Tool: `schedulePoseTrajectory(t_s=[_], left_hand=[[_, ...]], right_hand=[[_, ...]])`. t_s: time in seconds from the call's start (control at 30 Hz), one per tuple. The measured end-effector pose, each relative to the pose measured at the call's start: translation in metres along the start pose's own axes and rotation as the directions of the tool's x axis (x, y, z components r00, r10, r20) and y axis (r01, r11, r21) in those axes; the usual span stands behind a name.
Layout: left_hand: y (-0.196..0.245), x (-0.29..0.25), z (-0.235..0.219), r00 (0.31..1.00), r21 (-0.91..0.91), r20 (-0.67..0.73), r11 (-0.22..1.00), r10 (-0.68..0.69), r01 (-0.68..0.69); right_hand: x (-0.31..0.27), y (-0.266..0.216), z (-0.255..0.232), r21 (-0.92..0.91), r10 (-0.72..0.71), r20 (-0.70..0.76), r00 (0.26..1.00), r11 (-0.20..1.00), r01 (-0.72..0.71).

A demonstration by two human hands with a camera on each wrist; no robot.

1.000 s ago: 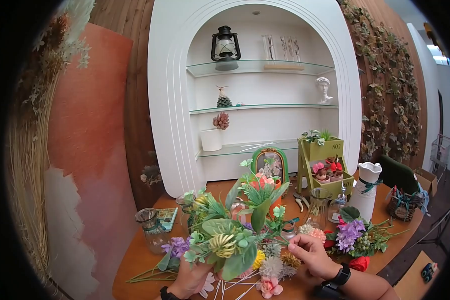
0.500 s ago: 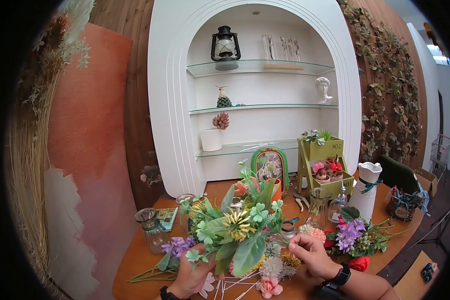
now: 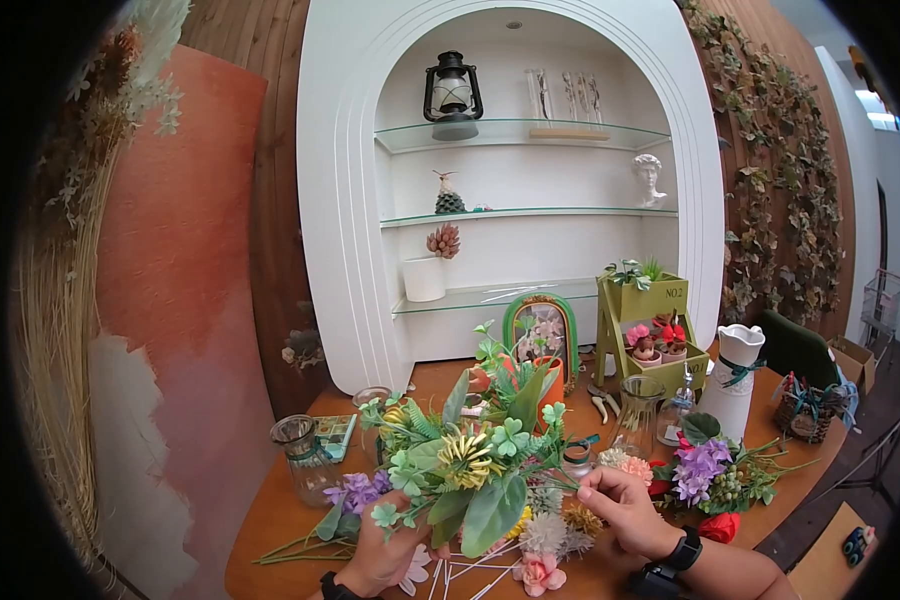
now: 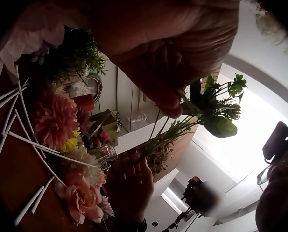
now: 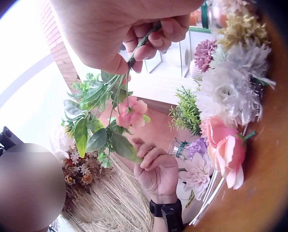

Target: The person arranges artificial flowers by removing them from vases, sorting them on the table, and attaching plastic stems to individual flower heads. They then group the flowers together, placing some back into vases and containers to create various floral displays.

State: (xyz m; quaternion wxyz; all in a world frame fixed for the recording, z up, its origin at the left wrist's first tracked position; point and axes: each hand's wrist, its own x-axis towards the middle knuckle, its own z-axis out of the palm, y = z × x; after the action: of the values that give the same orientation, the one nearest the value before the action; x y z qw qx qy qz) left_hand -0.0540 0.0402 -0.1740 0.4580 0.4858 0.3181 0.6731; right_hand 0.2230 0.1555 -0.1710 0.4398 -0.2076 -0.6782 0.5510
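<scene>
A leafy flower bunch [image 3: 495,505] with a yellow spiky bloom [image 3: 466,455] and clover-like sprigs is held above the table. My right hand [image 3: 625,512] pinches its green stems [image 5: 146,39] between thumb and fingers, plain in the right wrist view. My left hand [image 3: 382,555] is at the bunch's left side; its thumb and fingers pinch the tip of a leaf [image 5: 124,148]. A pink flower [image 5: 131,113] shows on the bunch's other side in the right wrist view. Leaves hide part of the left fingers in the head view.
Loose flower heads [image 3: 543,535] and white sticks [image 3: 485,567] lie below on the table. A purple flower bunch [image 3: 702,468] lies at right, near a white vase [image 3: 730,400]. Glass vases [image 3: 298,458] and a green planter stand [image 3: 660,300] stand around the table.
The bunch has turned and tipped: its yellow spiky bloom moved up and slightly right, while the upper pink flower shifted left behind leaves. My left hand rose slightly; my right stayed in place.
</scene>
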Motion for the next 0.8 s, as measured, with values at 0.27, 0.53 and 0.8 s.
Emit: schedulePoseTrajectory(t_s=[0.27,0.53,0.8], left_hand=[[0.004,-0.001,0.006,0.999,0.005,-0.018,1.0,0.03,-0.03],[0.007,0.0,0.004,1.0,-0.012,0.012,1.0,0.008,-0.008],[0.001,-0.003,-0.008,0.976,0.081,0.169,0.988,-0.141,0.129]], right_hand=[[0.0,0.001,0.0,0.013,-0.003,-0.004,1.0,1.0,0.003],[0.0,-0.001,0.001,0.015,0.014,-0.015,1.0,1.0,-0.013],[0.0,-0.002,0.001,0.005,0.017,-0.02,1.0,1.0,-0.017]])
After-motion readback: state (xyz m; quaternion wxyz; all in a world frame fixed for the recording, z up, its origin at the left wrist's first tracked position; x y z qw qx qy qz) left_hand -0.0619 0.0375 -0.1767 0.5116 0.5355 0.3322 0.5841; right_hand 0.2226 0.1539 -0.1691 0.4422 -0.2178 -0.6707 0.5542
